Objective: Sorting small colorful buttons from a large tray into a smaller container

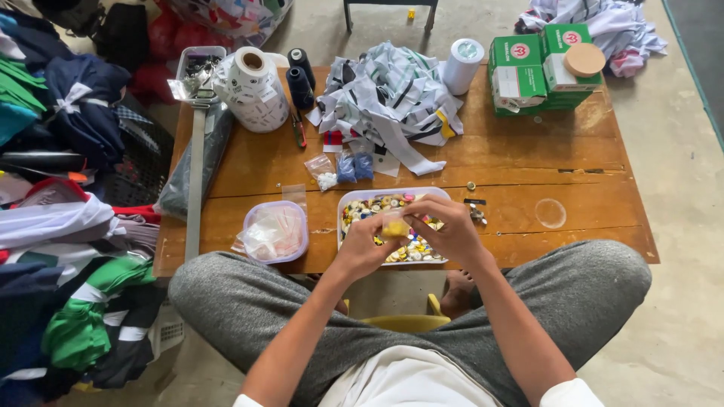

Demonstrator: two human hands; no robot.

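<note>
a small lilac plastic tub (275, 231) with clear little bags is seen at the left on the brown wooden surface (528, 151). just right of it, a rectangular plastic tray of mixed coloured buttons (362, 205) is placed. above this tray, a small clear bag with yellow pieces (394, 224) is pinched by the left hand (363, 247) and the right hand (446, 228), fingers closed on it. green cardboard boxes (528, 71) are stacked far right.
</note>
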